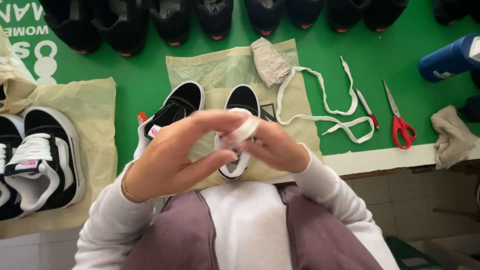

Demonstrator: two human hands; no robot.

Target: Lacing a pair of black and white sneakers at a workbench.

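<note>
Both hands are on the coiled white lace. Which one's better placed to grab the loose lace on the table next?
Right hand, probably. The loose lace lies on the green table just beyond it, on its side. The left hand would have to cross over the coiled lace and both shoes.

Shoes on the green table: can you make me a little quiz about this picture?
1. True or false: the red-handled scissors lie on the green table, right of the loose white shoelace.
2. What do the left hand and right hand hold between them? A) a white lace bundle B) a blue bottle C) a pen
3. Fill in: the two black shoes in front of the hands rest on a pale ____ bag.

Key: 1 true. 2 A. 3 plastic.
</note>
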